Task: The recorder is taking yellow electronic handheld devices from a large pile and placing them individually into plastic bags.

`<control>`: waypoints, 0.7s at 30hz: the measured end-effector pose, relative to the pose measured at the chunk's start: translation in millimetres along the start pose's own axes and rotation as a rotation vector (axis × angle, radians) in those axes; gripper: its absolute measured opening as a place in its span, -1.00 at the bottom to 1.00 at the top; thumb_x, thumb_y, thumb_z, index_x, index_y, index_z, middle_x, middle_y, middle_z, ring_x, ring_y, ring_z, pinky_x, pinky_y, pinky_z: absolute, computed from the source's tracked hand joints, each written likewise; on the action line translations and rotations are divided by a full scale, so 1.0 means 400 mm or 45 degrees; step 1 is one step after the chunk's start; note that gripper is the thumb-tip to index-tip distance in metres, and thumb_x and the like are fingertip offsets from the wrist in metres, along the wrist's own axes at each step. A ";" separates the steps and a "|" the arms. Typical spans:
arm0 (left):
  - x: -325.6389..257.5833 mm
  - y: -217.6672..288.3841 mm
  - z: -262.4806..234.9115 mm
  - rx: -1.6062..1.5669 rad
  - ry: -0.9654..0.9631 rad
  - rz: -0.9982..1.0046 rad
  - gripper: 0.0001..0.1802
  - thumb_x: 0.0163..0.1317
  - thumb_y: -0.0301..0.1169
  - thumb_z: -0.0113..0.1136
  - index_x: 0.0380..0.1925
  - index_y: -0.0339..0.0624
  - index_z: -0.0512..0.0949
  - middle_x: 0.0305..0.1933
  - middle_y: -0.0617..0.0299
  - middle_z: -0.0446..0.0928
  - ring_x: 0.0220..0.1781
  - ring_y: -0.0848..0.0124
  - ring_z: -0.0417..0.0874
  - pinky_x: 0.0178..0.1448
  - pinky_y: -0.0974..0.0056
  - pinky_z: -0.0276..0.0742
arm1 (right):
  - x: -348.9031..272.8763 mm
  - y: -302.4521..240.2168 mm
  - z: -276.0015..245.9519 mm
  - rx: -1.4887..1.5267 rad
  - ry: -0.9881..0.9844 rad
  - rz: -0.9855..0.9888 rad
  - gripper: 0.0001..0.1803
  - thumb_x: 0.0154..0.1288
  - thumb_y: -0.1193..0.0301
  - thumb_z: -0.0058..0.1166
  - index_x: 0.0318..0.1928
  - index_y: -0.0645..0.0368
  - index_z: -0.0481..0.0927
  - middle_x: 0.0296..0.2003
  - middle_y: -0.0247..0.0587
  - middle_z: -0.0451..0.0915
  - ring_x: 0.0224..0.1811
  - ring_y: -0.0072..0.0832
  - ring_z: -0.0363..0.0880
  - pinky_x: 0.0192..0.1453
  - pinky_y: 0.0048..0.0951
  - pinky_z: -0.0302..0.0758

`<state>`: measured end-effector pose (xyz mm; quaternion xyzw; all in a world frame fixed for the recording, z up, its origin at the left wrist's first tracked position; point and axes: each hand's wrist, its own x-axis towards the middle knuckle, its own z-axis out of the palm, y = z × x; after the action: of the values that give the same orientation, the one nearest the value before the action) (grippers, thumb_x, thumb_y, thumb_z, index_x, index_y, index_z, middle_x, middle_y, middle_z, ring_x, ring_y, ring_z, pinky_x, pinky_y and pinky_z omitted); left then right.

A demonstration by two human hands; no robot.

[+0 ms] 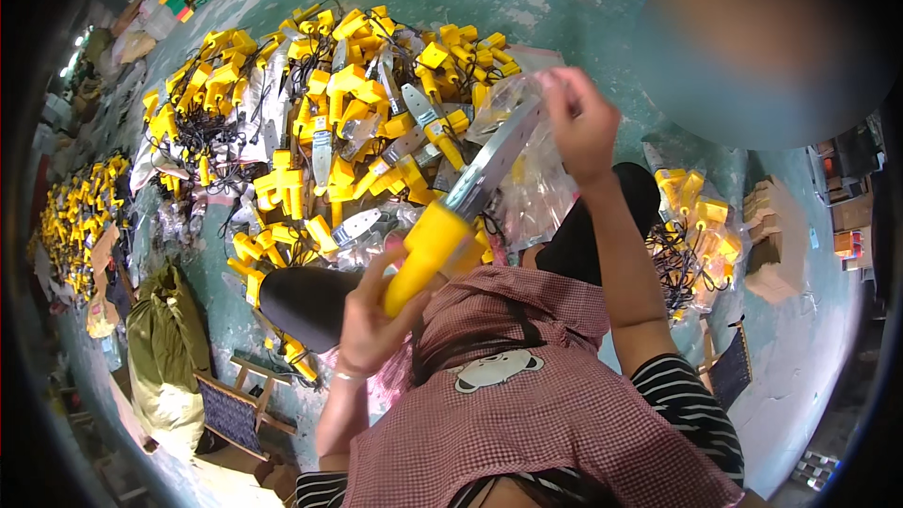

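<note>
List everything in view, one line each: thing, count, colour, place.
Tool in hand: one, yellow handle with flat metal blade, held up at centre.
Clear plastic bag: one, transparent, around the blade's far end.
Pile of the same tools: too many to count, yellow and metal with black cords, on the floor ahead.
Smaller pile: several, yellow, floor at right.
Far pile: many, yellow, at left edge.
Sack: one, olive green, lower left.
Cardboard boxes: several, brown, at right.
Floor: green, worn.
Left hand: grip closed around the yellow handle.
Right hand: pinching the bag's top.
</note>
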<state>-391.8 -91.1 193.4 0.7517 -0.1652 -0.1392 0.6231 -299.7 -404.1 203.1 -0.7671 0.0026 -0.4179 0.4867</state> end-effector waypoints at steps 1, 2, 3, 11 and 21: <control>0.018 -0.004 0.024 -0.042 -0.028 0.052 -0.43 0.18 -0.53 0.22 0.19 -0.27 0.27 -0.27 0.22 0.56 -0.31 0.58 0.52 -0.23 0.49 0.42 | -0.041 -0.035 0.014 -0.264 -0.100 -0.254 -0.82 0.25 0.50 0.08 -0.13 0.23 0.56 -0.48 -0.27 0.55 -0.55 -0.49 0.49 -0.43 -0.52 0.43; 0.040 -0.002 0.043 -0.080 -0.062 0.109 -0.38 0.21 -0.52 0.19 0.25 -0.25 0.19 -0.29 0.26 0.53 -0.35 0.62 0.47 -0.29 0.55 0.35 | -0.076 -0.063 0.018 -0.530 -0.192 -0.508 -0.83 0.24 0.52 0.07 -0.15 0.22 0.58 -0.36 -0.17 0.64 -0.40 -0.38 0.63 -0.29 -0.52 0.51; 0.051 0.008 0.054 -0.286 -0.064 -0.016 -0.40 0.24 -0.49 0.17 0.26 -0.22 0.19 -0.31 0.28 0.51 -0.46 0.66 0.41 -0.39 0.56 0.27 | -0.107 -0.081 0.023 -0.539 -0.278 -0.539 -0.81 0.22 0.54 0.06 -0.14 0.21 0.57 -0.36 -0.11 0.63 -0.40 -0.31 0.63 -0.30 -0.48 0.52; 0.060 -0.033 0.096 -0.659 0.109 0.030 -0.45 0.37 -0.14 -0.01 0.23 -0.20 0.19 -0.26 0.20 0.48 -0.57 0.66 0.34 -0.50 0.57 0.23 | -0.228 -0.042 0.005 -0.378 -0.063 0.159 -0.78 0.22 0.46 0.11 -0.10 0.12 0.51 -0.35 -0.23 0.53 -0.32 -0.28 0.48 -0.17 -0.29 0.39; 0.089 -0.130 0.109 -0.189 0.515 0.338 -0.29 0.37 0.16 -0.28 0.23 -0.23 0.11 -0.22 0.09 0.53 -0.29 0.42 0.57 -0.29 0.47 0.45 | -0.249 -0.180 0.106 -0.422 -0.527 -0.991 -0.68 0.00 0.42 0.13 -0.14 0.01 0.54 -0.27 -0.29 0.48 -0.17 -0.34 0.44 -0.06 -0.21 0.33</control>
<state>-373.8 -136.1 134.0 0.6881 -0.1237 0.0853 0.7099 -366.2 -293.4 185.9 -0.8456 -0.3157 -0.4016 0.1551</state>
